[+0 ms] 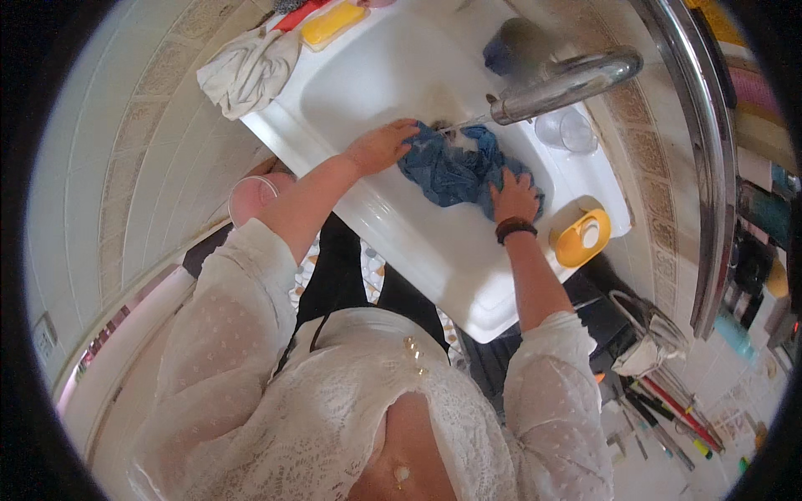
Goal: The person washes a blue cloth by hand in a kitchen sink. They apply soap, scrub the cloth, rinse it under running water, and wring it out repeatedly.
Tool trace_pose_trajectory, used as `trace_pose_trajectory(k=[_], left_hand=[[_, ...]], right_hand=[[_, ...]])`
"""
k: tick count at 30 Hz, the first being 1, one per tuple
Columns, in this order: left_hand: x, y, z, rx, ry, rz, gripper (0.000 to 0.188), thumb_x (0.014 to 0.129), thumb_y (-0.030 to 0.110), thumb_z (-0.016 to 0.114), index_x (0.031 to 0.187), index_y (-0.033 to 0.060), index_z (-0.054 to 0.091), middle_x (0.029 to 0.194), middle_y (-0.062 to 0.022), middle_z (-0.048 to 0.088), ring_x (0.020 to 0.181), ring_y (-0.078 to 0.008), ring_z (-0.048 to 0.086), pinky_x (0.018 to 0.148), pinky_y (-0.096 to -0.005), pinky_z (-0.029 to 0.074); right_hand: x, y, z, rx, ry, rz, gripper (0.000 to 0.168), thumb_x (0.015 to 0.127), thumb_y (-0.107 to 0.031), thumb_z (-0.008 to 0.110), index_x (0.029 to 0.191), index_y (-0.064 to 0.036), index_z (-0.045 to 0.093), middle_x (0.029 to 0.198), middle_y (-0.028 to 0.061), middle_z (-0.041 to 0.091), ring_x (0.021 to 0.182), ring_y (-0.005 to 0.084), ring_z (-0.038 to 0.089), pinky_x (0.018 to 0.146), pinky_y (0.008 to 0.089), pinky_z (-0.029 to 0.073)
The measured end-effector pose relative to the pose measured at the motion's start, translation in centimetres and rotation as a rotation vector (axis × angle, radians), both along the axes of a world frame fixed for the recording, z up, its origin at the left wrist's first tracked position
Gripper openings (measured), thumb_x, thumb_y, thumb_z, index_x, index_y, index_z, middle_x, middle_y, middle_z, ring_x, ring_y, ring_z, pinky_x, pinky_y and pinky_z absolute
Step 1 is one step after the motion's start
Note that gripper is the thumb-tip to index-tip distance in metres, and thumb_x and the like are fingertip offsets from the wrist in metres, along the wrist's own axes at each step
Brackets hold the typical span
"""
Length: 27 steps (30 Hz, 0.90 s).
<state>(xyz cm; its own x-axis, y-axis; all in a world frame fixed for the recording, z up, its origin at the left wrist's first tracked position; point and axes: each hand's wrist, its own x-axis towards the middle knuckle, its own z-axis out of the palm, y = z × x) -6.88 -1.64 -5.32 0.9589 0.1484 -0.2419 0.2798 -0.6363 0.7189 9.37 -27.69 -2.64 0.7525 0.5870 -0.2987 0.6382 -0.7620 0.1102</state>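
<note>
A wet, crumpled blue cloth (448, 172) lies in the basin of a white ceramic sink (401, 250). My left hand (382, 147) has its fingers and thumb on the cloth's left edge. On the right side, my right hand (517, 197) grasps the cloth from above, fingers spread over bunched fabric that shows on both sides of the hand. A dark band circles that wrist. Water runs from the metal faucet (551, 94) onto the cloth's upper part. The undersides of both hands are hidden.
On the sink's rim lie a cream cloth (250, 72), a yellow soap bar in a dish (332, 25), a clear glass (567, 131) and a yellow oval container (579, 238). A dark blurred item (517, 47) sits behind the faucet. A pink bucket (254, 197) stands left.
</note>
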Motion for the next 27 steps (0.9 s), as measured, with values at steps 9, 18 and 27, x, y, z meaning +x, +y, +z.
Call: trace_pose_trajectory(k=[9,18,27], left_hand=[[-0.5,4.4,1.9,-0.065,-0.141,0.148,0.024,0.087,0.010,0.050,0.109,0.0042,0.058,0.111,-0.0149,0.057,0.100,-0.0324,0.056,0.089,-0.0379,0.045],[-1.7,8.8,3.3,-0.192,-0.298,0.232,0.015,0.086,0.005,0.053,0.098,0.0052,0.061,0.096,-0.0124,0.060,0.081,-0.0267,0.060,0.071,-0.0322,0.049],[-2.7,8.9,2.2,-0.335,-0.180,0.151,0.013,0.088,0.003,0.051,0.096,0.0014,0.061,0.089,-0.0109,0.061,0.073,-0.0193,0.063,0.068,-0.0283,0.050]], right_hand=[[-11.6,12.2,-3.0,0.340,0.609,-0.435,0.058,0.079,-0.048,0.057,0.117,-0.004,0.054,0.113,0.0267,0.054,0.104,0.0410,0.052,0.090,0.0463,0.042],[-8.6,10.5,-1.9,0.495,0.224,-0.143,0.051,0.060,-0.009,0.073,0.109,-0.013,0.060,0.106,0.0139,0.054,0.102,0.0328,0.051,0.088,0.0409,0.043],[-12.8,-2.0,2.8,0.028,0.077,-0.354,0.042,0.072,-0.021,0.066,0.114,-0.017,0.059,0.121,0.0134,0.046,0.107,0.0364,0.046,0.094,0.0453,0.039]])
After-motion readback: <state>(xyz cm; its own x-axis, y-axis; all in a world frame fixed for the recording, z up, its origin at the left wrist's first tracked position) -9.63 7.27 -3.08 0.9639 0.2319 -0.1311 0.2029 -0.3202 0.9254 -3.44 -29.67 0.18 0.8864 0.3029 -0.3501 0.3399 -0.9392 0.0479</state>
